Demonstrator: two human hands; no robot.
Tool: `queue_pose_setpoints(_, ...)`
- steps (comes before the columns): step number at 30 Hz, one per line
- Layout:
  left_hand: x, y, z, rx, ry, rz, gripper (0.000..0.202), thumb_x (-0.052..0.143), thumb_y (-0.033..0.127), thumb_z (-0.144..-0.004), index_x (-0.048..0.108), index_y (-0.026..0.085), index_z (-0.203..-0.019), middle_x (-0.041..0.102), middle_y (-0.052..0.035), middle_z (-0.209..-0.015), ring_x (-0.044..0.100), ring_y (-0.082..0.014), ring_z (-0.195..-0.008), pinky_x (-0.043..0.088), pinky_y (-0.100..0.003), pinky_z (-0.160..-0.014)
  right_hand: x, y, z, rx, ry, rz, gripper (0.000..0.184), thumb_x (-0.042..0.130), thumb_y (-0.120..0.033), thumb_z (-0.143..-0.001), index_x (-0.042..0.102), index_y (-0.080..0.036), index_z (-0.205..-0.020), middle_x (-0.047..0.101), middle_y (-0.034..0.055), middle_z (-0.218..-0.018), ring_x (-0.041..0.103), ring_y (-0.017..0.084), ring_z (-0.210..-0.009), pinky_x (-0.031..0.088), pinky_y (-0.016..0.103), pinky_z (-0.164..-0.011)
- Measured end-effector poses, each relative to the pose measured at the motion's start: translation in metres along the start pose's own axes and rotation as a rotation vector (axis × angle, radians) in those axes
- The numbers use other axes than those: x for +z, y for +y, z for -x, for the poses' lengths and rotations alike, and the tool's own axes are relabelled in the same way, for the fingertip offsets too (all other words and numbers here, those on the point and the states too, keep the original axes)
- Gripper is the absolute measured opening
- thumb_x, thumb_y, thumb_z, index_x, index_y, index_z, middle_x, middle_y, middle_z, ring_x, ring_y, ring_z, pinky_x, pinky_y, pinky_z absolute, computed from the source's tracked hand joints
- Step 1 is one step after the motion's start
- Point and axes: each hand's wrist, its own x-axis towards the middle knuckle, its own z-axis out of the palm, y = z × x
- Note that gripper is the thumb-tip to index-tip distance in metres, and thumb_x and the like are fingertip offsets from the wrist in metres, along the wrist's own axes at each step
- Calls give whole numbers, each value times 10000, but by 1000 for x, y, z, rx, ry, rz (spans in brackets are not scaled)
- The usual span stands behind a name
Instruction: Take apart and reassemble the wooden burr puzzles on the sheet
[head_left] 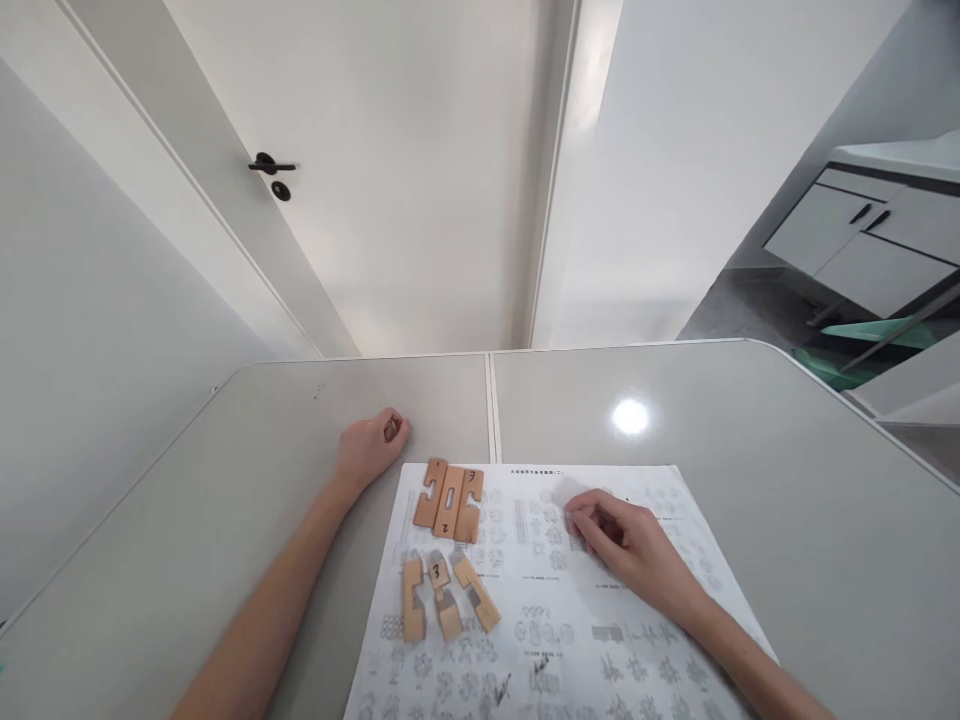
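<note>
Sheet (577,598) | wooden pieces (448,518) by left edge | gap | right hand (628,540) perhaps resting

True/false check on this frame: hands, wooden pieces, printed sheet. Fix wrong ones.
The bare right hand is over the white printed paper sheet. True.
The bare left hand is on the sheet. False: it rests on the grey tabletop, left of the sheet.
Three flat, brown, notched wooden pieces lie side by side. True.
Three thick, pale, notched wooden blocks lie off the sheet. False: they lie on it.
The middle block bears a 3. True.
</note>
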Motion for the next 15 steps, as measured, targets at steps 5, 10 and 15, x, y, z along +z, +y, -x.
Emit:
queue_pose_setpoints(5, 1, 0, 0, -4, -1, -6, 358, 451, 468, -995, 688, 223, -884, 664, -3, -646, 632, -188, -617, 346, -271, -617, 0, 1, 0, -11, 0, 9, 254, 512, -440, -1053, 677, -260, -981, 653, 11, -757, 493, 166, -598, 397, 294, -549)
queue_pose_setpoints(10, 1, 0, 0, 0, 4, 1, 352, 451, 458, -996, 685, 221, -880, 647, -1, -640, 618, -187, -604, 331, -273, -617, 0, -1, 0, -7, 8, 19, 277, 500, -449, -1062, 677, -257, -969, 656, 7, -737, 495, 162, -594, 404, 289, -548)
queue_pose_setpoints(15, 1, 0, 0, -1, 6, 12, 350, 448, 459, -995, 679, 222, -881, 643, 0, -642, 614, -186, -606, 324, -273, -613, -1, 2, 0, -23, 5, 34, 268, 505, -438, -1058, 684, -254, -982, 673, 18, -759, 525, 166, -608, 422, 286, -552)
